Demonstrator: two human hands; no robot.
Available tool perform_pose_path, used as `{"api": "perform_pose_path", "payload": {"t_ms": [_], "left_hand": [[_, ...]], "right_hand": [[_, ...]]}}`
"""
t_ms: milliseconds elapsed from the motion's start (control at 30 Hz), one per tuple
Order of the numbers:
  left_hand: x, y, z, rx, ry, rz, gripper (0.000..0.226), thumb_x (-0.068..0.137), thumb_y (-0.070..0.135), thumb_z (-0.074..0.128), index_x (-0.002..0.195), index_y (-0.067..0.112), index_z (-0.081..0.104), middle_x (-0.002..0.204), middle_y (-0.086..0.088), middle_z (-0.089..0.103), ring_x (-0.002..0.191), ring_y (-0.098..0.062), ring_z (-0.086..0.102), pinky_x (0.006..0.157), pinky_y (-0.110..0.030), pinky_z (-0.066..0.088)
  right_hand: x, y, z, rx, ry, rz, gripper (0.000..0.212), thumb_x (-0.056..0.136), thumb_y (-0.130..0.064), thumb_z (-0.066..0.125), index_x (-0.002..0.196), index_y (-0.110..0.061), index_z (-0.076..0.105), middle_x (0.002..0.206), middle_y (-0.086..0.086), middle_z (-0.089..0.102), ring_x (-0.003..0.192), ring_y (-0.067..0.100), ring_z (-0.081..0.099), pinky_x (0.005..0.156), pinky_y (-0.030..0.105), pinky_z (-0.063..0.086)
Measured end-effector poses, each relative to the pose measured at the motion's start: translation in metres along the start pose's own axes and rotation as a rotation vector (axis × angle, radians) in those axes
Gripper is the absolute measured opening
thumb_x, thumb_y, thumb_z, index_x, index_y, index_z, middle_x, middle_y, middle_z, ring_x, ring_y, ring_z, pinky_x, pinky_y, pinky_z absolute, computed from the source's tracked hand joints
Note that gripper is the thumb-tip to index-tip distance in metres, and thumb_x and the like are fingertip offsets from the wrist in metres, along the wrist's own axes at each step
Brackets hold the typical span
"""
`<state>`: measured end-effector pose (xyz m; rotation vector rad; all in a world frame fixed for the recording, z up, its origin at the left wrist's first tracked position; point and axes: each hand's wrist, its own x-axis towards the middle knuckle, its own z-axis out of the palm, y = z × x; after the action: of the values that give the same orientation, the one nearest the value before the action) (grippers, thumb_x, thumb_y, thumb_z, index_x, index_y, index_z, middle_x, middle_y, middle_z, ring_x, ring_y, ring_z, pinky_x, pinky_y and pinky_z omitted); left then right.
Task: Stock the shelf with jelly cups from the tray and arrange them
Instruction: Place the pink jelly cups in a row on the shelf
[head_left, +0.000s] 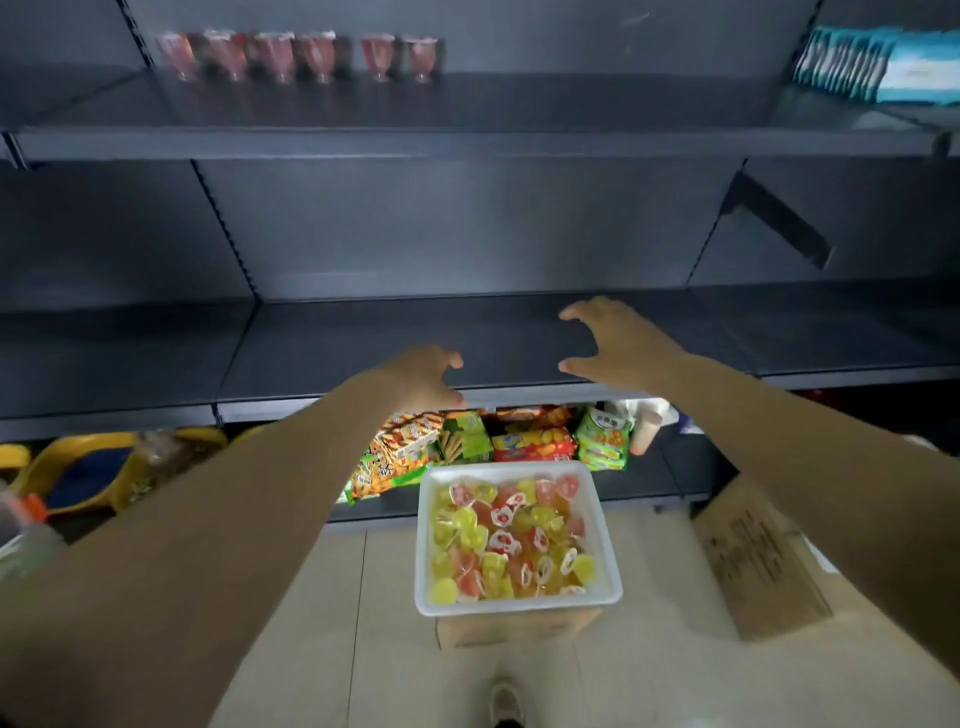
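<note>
Dozens of jelly cups (511, 540), yellow and pink, were heaped in a white tray (609, 545), tipped every way so that no common heading could be read; several showed their printed foil lids upward. The tray's long axis ran from the viewer toward the shelving, and it was set on a cardboard box (514, 629) on the pale floor, just in front of the lowest shelf. Both hands were held out over the dark middle shelf (332, 353), apart from each other, and nothing was grasped by either. The left hand (423, 376) was seen at the shelf's front edge with loosely curled fingers; the right hand (615, 338) was spread wide, thumb and fingers parted. On the lowest shelf, snack packets (535, 444) in green, red and orange were stacked just behind the tray. A row of pink stemmed dessert cups (296, 54) was lined along the back of the top shelf, upright, with teal boxes (878, 65) well apart at the right. A flattened carton (763, 561) was lying to the tray's right.
</note>
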<state>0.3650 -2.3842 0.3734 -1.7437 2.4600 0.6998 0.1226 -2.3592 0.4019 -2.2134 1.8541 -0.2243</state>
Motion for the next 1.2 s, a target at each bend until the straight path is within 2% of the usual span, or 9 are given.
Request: {"api": "perform_pose_path", "payload": {"t_ms": [133,300,500,567,733,933,1033,1100,1200], "left_hand": [[0.011,-0.020,0.097,-0.093,-0.146,-0.078,0.048,0.086,0.032,0.065,0.128,0.017,0.049,0.130,-0.008,0.049,0.128,-0.026,0.044,0.095,-0.029,0.036],[0.042,-0.046,0.200,-0.257,-0.246,-0.236,0.061,0.086,0.032,0.066,0.139,0.014,0.042,0.142,-0.008,0.043,0.129,-0.023,0.042,0.101,-0.029,0.035],[0.113,-0.082,0.293,-0.476,-0.173,-0.502,0.058,0.085,0.034,0.066,0.135,0.012,0.046,0.138,-0.010,0.049,0.124,-0.024,0.048,0.097,-0.029,0.038],[0.143,-0.094,0.319,-0.554,-0.125,-0.597,0.058,0.086,0.034,0.066,0.136,0.011,0.046,0.136,-0.011,0.051,0.122,-0.025,0.050,0.096,-0.029,0.039],[0.212,-0.127,0.375,-0.558,-0.045,-0.641,0.057,0.086,0.032,0.066,0.136,0.011,0.046,0.136,-0.012,0.051,0.126,-0.026,0.047,0.102,-0.034,0.039],[0.281,-0.152,0.421,-0.676,0.064,-0.812,0.053,0.085,0.037,0.065,0.126,0.004,0.056,0.124,-0.015,0.060,0.111,-0.029,0.058,0.091,-0.033,0.045],[0.301,-0.157,0.437,-0.682,0.106,-0.871,0.048,0.084,0.037,0.066,0.117,0.002,0.061,0.114,-0.016,0.065,0.103,-0.030,0.061,0.083,-0.030,0.046],[0.309,-0.160,0.444,-0.654,0.162,-0.907,0.044,0.082,0.036,0.067,0.109,0.001,0.065,0.108,-0.016,0.067,0.101,-0.030,0.061,0.080,-0.029,0.045],[0.318,-0.161,0.449,-0.619,0.220,-0.966,0.051,0.079,0.037,0.072,0.113,0.001,0.063,0.115,-0.015,0.065,0.108,-0.028,0.059,0.088,-0.031,0.045]], "right_hand": [[-0.016,0.039,0.093,0.017,-0.141,0.093,0.064,0.085,-0.037,0.065,0.140,-0.021,0.038,0.141,0.006,0.042,0.127,0.023,0.041,0.101,0.034,0.038],[-0.018,0.092,0.194,0.110,-0.338,0.212,0.062,0.085,-0.040,0.064,0.139,-0.021,0.040,0.137,0.004,0.046,0.120,0.020,0.046,0.092,0.029,0.039],[0.018,0.151,0.303,0.266,-0.441,0.354,0.057,0.085,-0.035,0.066,0.136,-0.018,0.045,0.133,0.002,0.051,0.111,0.018,0.054,0.087,0.029,0.044],[0.041,0.167,0.337,0.309,-0.465,0.374,0.059,0.086,-0.031,0.066,0.138,-0.016,0.042,0.138,0.003,0.048,0.118,0.020,0.052,0.093,0.030,0.042],[0.108,0.200,0.414,0.353,-0.492,0.305,0.055,0.087,-0.021,0.066,0.137,-0.015,0.045,0.140,0.003,0.049,0.125,0.018,0.048,0.097,0.024,0.037],[0.172,0.212,0.488,0.427,-0.494,0.235,0.046,0.091,-0.019,0.061,0.134,-0.009,0.049,0.138,0.006,0.052,0.125,0.020,0.049,0.097,0.022,0.034],[0.196,0.212,0.516,0.396,-0.546,0.160,0.038,0.094,-0.010,0.054,0.133,-0.009,0.050,0.135,0.008,0.053,0.122,0.020,0.052,0.096,0.023,0.038],[0.209,0.215,0.529,0.327,-0.616,0.060,0.044,0.092,0.005,0.048,0.133,-0.012,0.051,0.139,0.006,0.050,0.125,0.018,0.049,0.094,0.019,0.034],[0.222,0.223,0.537,0.198,-0.749,-0.096,0.064,0.083,0.021,0.043,0.133,-0.018,0.053,0.144,0.003,0.043,0.130,0.019,0.042,0.093,0.021,0.033]]}}
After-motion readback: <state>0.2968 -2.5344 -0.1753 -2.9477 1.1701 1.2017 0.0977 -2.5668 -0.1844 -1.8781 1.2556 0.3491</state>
